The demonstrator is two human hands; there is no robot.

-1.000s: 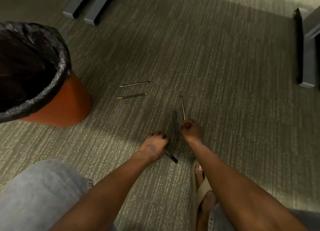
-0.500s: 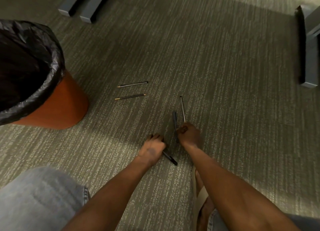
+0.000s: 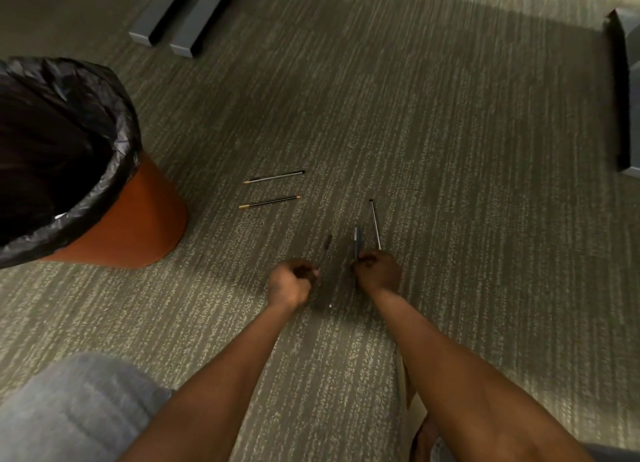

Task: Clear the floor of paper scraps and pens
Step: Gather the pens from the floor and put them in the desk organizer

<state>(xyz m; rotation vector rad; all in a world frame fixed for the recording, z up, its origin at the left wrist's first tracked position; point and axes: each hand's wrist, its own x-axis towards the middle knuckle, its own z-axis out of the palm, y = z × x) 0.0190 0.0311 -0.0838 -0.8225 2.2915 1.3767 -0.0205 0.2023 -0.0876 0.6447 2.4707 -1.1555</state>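
Bin (image 3: pixel 114 226): left edge of the frame, standing on the carpet (image 3: pixel 450 184).
Two pens, upper pen (image 3: pixel 275 177) and lower pen (image 3: pixel 269 201): centre of the frame, right of the bin, lying on the carpet, one just above the other, nearly parallel.
Left hand (image 3: pixel 291 283): lower centre, below the two pens, with a pen (image 3: pixel 325 250) rising from it toward the top of the frame.
Right hand (image 3: pixel 377 271): just right of the left hand, apart from it, with a short pen (image 3: pixel 356 242) and a long pen (image 3: pixel 375 223) rising from it.
Bars (image 3: pixel 183 15): upper left, on the carpet, side by side.
Furniture base (image 3: pixel 623 91): right edge.
Knee (image 3: pixel 69 409): lower left corner.
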